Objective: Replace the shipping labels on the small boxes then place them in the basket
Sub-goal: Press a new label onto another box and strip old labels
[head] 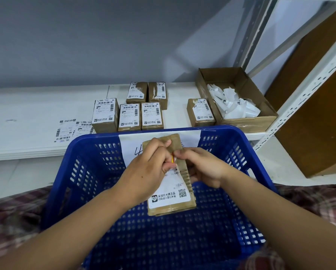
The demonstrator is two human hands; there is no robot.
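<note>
Head view: a white shelf (27, 117) runs across well beyond the fingers, and a blue basket (85, 172) stands directly below them, its slotted walls ringing both hands. A paper sign (128, 149) with handwriting hangs on the basket's far wall, just behind the fingers.

Far beyond the right fingers (184, 154) and off to their right, an open carton (260, 121) sits on the shelf and holds crumpled white scraps (233, 106). Six labelled boxes (129, 117) stand on the shelf straight beyond the fingers, five in a cluster and one just beside the carton. Loose labels (70, 131) lie flat beyond the left fingers (159, 147) and to their left.

The small box (172, 208) is held above the basket's floor, tilted, between the two hands. The left hand (145, 170) has its fingers curled round the box's upper part. The right hand (204, 168) grips the box's right edge, fingers bent, their tips meeting the left ones. The white label (169, 191) lies on the box's face just below the fingers, its upper right corner lifted away. A red-and-yellow sliver (173, 158) shows between the fingertips; what it is cannot be told.
</note>
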